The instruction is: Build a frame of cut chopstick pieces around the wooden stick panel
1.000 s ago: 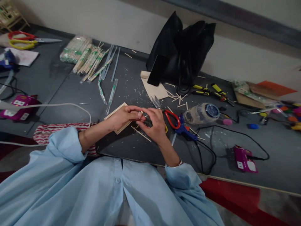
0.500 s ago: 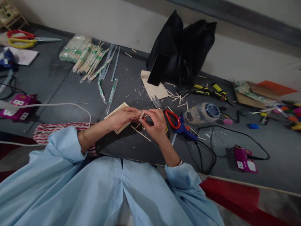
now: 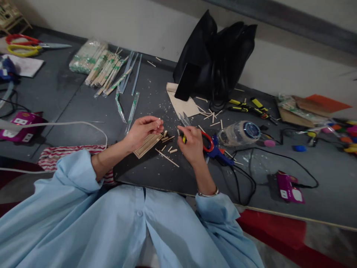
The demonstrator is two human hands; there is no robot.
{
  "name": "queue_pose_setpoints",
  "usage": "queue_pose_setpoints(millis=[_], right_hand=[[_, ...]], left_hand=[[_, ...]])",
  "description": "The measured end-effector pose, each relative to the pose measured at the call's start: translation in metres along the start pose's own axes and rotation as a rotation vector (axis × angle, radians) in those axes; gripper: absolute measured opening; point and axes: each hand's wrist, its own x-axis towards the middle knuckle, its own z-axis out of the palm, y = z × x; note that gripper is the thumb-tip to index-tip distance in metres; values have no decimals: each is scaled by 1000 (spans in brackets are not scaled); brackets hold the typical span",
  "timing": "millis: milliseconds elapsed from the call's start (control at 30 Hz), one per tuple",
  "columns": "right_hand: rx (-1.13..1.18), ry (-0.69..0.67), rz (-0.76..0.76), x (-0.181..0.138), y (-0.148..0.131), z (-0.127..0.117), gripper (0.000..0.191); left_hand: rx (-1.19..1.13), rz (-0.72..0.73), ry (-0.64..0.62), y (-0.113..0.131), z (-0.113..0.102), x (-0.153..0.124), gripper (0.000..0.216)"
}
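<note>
My left hand (image 3: 146,132) is raised just above a small rectangular panel of wooden sticks (image 3: 147,145). Its fingertips pinch a tiny pale bit, seemingly a wooden stick piece (image 3: 160,119). To the right, my right hand (image 3: 191,144) hovers over the scissors (image 3: 208,141) with red and yellow handles. Its thumb and index finger are apart, with part of the yellow handle showing between them. A small pale mark at the index fingertip is too small to make out. Short cut stick pieces (image 3: 173,151) and one longer stick (image 3: 167,158) lie between the hands.
A blue glue gun (image 3: 220,156) with a black cable and a plastic jar (image 3: 240,133) lie to the right. A black bag (image 3: 214,56) with a phone (image 3: 187,82) against it stands behind. Wrapped chopsticks (image 3: 107,72) lie back left; a white cable (image 3: 72,124) crosses the left side.
My hands have come apart: the left has lifted up and left, the right has shifted right. The panel and the cut stick pieces show more now.
</note>
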Motion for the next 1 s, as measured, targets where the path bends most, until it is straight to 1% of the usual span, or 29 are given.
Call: queue_pose_setpoints(millis=[167, 333, 500, 567, 667, 800, 900, 1000], right_hand=[[22, -73, -91, -2, -12, 1, 25], [-35, -227, -60, -4, -18, 4, 22], [-62, -284, -31, -2, -15, -1, 18], [-32, -275, -57, -1, -15, -5, 20], [-12, -213, -134, -1, -18, -11, 23], [-68, -131, -235, -1, -22, -17, 25], [-64, -94, -260, -2, -23, -18, 28], [-28, -69, -271, -3, -24, -18, 24]], left_hand=[[14, 20, 31, -1, -1, 0, 15], [9, 19, 12, 0, -1, 0, 13], [25, 28, -2, 0, -1, 0, 15], [69, 20, -31, -2, -1, 0, 17], [193, -34, -118, -5, -3, 1, 20], [339, -170, -250, -9, -7, 0, 26], [336, -285, -348, -9, -9, -1, 32], [302, -366, -437, -7, -10, -2, 36]])
